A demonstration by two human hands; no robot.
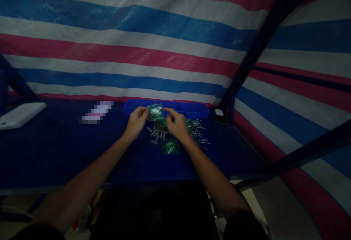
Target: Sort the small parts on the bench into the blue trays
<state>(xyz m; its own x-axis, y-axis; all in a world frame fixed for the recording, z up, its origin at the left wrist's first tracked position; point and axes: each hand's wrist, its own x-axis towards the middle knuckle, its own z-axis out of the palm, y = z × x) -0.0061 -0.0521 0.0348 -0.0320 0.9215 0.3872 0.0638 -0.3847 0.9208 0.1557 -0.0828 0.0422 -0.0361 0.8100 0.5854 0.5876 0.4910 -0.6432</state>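
Between my hands, a small clear green plastic bag (155, 112) is held up over the table, with thin pale pieces inside. My left hand (136, 123) pinches its left edge between thumb and fingers. On the other side, my right hand (177, 123) has its index finger stretched to the bag's right edge, the other fingers curled; what they hold, if anything, is hidden. Below lie several small grey cylinders (159, 133) in a loose pile. A second filled green bag (170, 146) rests flat nearer me. Thin metal pins (195, 132) are scattered beside my right wrist.
Three blue bins (196, 110) stand in a row behind my hands. A white device (23, 115) lies at far left, a blurred-out item (96, 112) left of centre. A small white case (219, 112) sits by the right frame post (231, 106). Striped sheeting (123, 49) encloses the blue table (68, 152).
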